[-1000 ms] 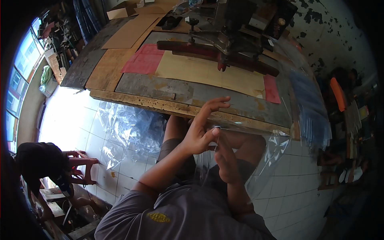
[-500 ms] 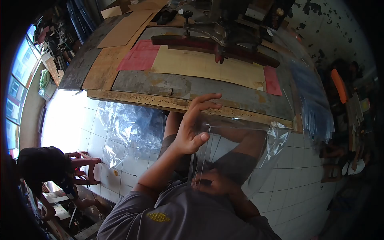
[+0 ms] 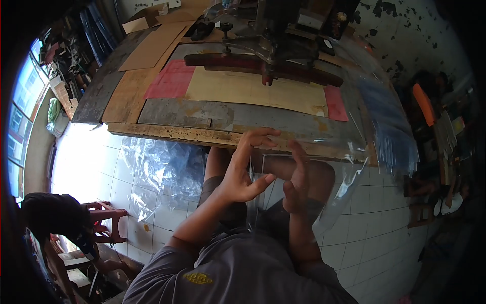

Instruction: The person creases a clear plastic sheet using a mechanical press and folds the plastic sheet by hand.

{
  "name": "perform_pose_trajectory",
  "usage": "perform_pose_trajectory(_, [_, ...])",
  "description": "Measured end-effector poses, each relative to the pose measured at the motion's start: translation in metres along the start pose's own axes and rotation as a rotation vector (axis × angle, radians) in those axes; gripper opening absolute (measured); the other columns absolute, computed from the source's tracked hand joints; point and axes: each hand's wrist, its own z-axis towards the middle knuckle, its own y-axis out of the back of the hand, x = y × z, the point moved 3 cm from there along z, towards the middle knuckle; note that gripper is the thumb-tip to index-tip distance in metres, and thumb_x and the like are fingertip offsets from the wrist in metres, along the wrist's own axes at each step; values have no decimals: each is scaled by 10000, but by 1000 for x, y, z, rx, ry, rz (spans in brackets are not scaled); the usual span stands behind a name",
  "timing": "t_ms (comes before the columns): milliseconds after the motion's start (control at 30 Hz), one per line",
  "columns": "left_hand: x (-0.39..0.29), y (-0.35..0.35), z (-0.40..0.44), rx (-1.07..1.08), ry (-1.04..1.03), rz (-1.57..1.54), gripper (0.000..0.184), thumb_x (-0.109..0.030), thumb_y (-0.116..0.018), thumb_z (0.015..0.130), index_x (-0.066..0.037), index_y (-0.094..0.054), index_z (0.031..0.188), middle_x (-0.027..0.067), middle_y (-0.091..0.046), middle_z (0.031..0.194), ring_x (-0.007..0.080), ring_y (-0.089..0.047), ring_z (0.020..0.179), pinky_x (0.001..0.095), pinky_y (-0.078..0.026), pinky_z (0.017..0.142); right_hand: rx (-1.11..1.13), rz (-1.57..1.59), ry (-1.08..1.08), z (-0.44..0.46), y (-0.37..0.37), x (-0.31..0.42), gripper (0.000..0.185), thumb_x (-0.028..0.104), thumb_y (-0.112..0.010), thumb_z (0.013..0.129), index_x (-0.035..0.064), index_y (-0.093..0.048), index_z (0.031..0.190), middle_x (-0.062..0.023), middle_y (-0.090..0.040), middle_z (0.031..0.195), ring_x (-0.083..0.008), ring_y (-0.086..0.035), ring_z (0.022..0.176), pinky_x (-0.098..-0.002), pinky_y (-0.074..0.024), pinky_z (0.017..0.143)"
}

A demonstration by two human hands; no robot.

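A clear plastic sheet [image 3: 331,195] hangs over my lap at the front edge of the workbench. My left hand [image 3: 248,169] is by its left edge, thumb and fingers apart; whether it touches the film is unclear. My right hand [image 3: 297,177] is raised just to the right of it, fingers upright and thumb apart, seemingly seen through the clear film. Beyond both hands, a heat-press machine with a long dark red bar [image 3: 263,68] stands over a yellow sheet [image 3: 243,88] with pink ends.
Crumpled clear plastic [image 3: 164,169] lies at the left below the bench. A stack of clear bluish plastic sheets [image 3: 390,126] hangs over the bench's right side. Cardboard [image 3: 152,48] lies at the back left. A red stool [image 3: 109,220] and another person are at the lower left.
My right hand has risen from my lap to beside my left hand. My left hand has stayed nearly in place, its thumb reaching further right. The view has shifted slightly.
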Motion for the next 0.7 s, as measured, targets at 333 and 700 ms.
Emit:
perform_pose_trajectory(333, [22, 9, -12, -100, -27, 10, 658, -497, -645, 929, -5, -567, 1359, 248, -564, 1447, 391, -522, 1364, 499, -374, 1154, -183, -237, 15, 10, 20, -14, 965, 463, -789, 935, 23, -278, 1626, -215, -329, 1663, -389, -332, 1551, -521, -224, 1275])
perform_pose_trajectory(700, [39, 20, -36, -35, 130, -147, 737, -552, -650, 915, 25, -539, 1360, 277, -502, 1474, 380, -495, 1403, 488, -366, 1165, -224, 46, 16, 42, 68, -9, 968, 574, -643, 988, -10, -257, 1658, -210, -267, 1729, -364, -279, 1594, -522, -148, 1290])
